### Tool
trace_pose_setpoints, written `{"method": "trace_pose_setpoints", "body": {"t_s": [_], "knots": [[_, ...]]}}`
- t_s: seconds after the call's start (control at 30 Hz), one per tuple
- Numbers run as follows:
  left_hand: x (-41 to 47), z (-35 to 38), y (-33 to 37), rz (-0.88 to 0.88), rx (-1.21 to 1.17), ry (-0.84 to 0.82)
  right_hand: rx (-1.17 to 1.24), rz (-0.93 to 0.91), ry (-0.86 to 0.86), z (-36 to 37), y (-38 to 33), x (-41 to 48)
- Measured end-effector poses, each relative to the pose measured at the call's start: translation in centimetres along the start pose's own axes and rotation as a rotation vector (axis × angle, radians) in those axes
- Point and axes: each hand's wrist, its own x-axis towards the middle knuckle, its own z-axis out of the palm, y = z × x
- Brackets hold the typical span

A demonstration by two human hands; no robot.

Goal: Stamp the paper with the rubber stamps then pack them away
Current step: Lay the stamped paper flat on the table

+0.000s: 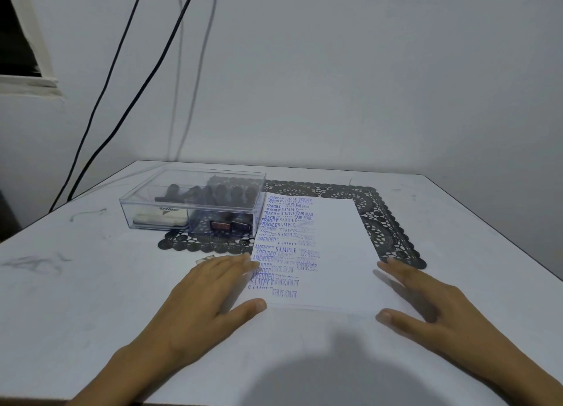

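Palms down nearest the lens, fingers straight and loose, gripping nothing: left hand with fingertips on the left edge of the paper, right hand at its right edge. Under the paper, white table. Paper flat, left half crowded with blue stamp prints. Beneath its far end, black lace mat. Just left of its far corner, clear box, with dark rubber stamps and a white Artline case inside.
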Motion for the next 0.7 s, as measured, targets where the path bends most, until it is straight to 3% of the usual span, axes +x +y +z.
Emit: {"method": "trace_pose_setpoints", "body": {"t_s": [0.47, 0.7], "knots": [[0.1, 0.0, 0.5, -0.022, 0.037, -0.082, -0.19, -0.024, -0.102, 1.0, 1.2, 0.4], [0.3, 0.3, 2.1, -0.062, -0.002, -0.141, -0.163, -0.015, -0.155, 1.0, -0.4, 0.5]]}}
